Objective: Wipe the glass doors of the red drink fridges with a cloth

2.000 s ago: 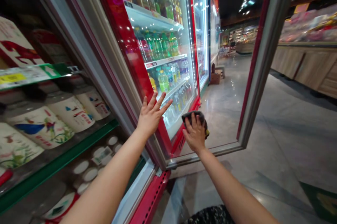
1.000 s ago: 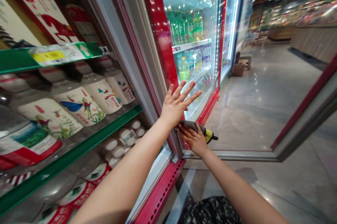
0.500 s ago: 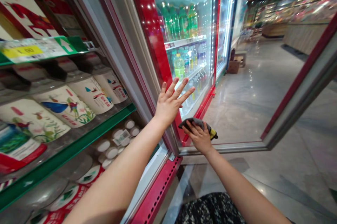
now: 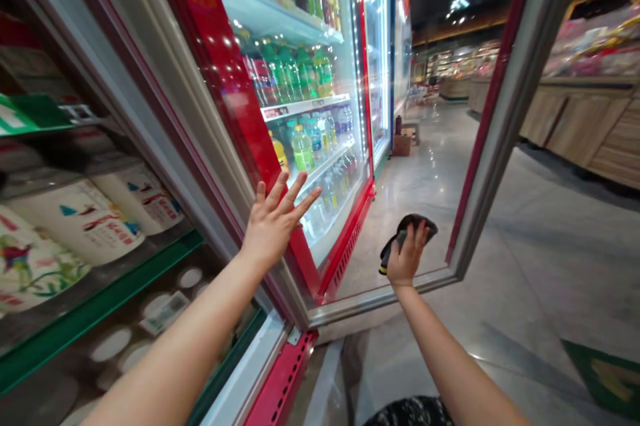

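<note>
My left hand [image 4: 270, 223] is open with its fingers spread, near the hinge-side frame of the glass door [image 4: 373, 305]; the contact itself is hard to make out. In my right hand [image 4: 406, 265] is a dark grey cleaning cloth [image 4: 424, 226] with a bit of yellow at its lower edge. The hand presses the cloth against the lower part of the door's glass, near the bottom corner. The door stands swung out from the cooler on the left.
Labelled bottles [image 4: 100, 216] stand on a green-edged shelf [image 4: 125, 303] at the left. Through the glass show a red-framed drinks cooler [image 4: 230, 89], green bottles [image 4: 287, 73] and a cardboard box [image 4: 401, 145]. Wooden counters [image 4: 575, 119] stand at the right; a green mat [image 4: 600, 373] lies on the floor.
My right hand has slid the cloth rightward across the glass, toward the door's outer corner, and turned more upright. My left hand stays spread by the frame while the view has swung right.
</note>
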Demonstrator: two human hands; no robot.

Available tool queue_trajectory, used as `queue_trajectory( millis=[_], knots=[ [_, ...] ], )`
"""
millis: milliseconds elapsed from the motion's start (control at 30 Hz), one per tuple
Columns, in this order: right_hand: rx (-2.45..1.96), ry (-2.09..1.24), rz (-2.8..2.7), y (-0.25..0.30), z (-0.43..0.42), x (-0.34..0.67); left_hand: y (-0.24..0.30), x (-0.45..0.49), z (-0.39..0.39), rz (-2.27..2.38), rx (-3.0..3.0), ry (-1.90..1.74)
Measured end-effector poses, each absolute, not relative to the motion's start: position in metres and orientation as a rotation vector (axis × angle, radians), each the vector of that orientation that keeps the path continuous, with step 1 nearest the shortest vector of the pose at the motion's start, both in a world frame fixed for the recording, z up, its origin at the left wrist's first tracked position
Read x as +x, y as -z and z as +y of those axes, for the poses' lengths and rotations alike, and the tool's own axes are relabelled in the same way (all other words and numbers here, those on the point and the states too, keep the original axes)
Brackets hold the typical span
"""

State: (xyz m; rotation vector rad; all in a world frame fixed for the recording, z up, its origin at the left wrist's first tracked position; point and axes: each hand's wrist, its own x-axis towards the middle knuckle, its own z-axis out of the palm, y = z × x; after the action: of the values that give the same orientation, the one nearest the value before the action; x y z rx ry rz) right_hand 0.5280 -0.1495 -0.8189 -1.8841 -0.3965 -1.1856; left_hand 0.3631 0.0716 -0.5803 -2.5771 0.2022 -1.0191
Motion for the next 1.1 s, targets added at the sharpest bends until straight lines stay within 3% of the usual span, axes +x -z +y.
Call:
queue_trajectory(
  millis=[100, 267, 500, 767, 1100],
  knots=[
    [-1.866, 1.098, -0.266, 0.833, -0.142, 0.517, 0.579, 0.364, 0.069, 0.205, -2.573, 1.044],
    [-2.029, 0.978, -0.736, 0.815, -0.136, 0.513, 0.588, 0.365, 0.039, 0.087, -2.555, 1.118],
    [-1.841, 1.153, -0.206, 0.837, -0.156, 0.544, 0.628, 0.398, -0.010, 0.290, -2.576, 0.900],
    [-1.935, 1.108, -0.258, 0.829, -0.175, 0.567, 0.645, 0.416, -0.004, 0.281, -2.589, 0.838],
    [-1.904, 1.339, -0.064, 0.857, -0.218, 0.605, 0.643, 0.413, -0.009, 0.311, -2.671, 0.831]
  ],
)
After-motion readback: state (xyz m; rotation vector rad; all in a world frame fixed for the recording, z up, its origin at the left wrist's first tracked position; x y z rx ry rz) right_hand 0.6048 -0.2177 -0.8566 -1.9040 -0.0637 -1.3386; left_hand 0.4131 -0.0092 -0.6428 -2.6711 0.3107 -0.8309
